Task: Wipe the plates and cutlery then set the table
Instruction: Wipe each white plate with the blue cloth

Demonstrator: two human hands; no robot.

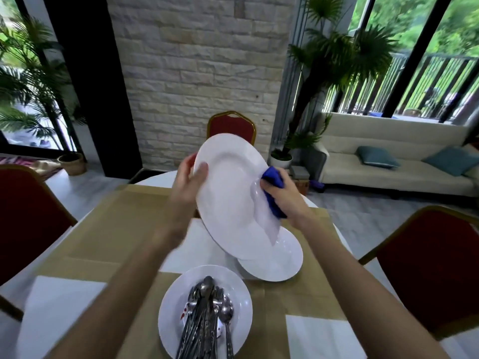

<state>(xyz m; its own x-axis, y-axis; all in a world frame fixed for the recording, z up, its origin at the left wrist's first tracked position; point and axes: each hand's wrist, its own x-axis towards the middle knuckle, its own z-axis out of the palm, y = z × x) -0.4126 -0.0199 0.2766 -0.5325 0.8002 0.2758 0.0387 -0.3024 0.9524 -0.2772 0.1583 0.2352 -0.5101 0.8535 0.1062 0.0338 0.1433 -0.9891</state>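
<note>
Up at the middle of the view, the held plate (228, 193) is tilted steeply, its face turned toward the camera. It is round, white and glossy, with a broad rim and a shallow well. The left hand (190, 182) grips its edge at nine o'clock, thumb on the face and fingers behind. At three o'clock the right hand (282, 198) is closed round a bunched blue cloth (273, 177), which is pressed against the rim.

At five o'clock from the held plate, a second plate (280, 260) of the same kind lies flat on the table (103, 229), partly hidden by the raised one. At six o'clock, nearest the camera, a third plate (241, 307) serves as a tray. It carries a heap of steel cutlery (207, 320) lying handle-first toward the camera, with spoon bowls on top. The rest is too tangled to tell apart. A few small red marks show on its left side.

The table wears a tan cloth over white. White square napkins sit at seven o'clock (59, 307) and at five o'clock (318, 338).

Red padded chairs with gold frames stand at twelve (232, 126), nine (26, 216) and three o'clock (435, 268). Beyond is a pale rough stone wall (197, 60). Palm plants flank it, and a cream sofa (388, 172) with teal cushions is at two o'clock.
</note>
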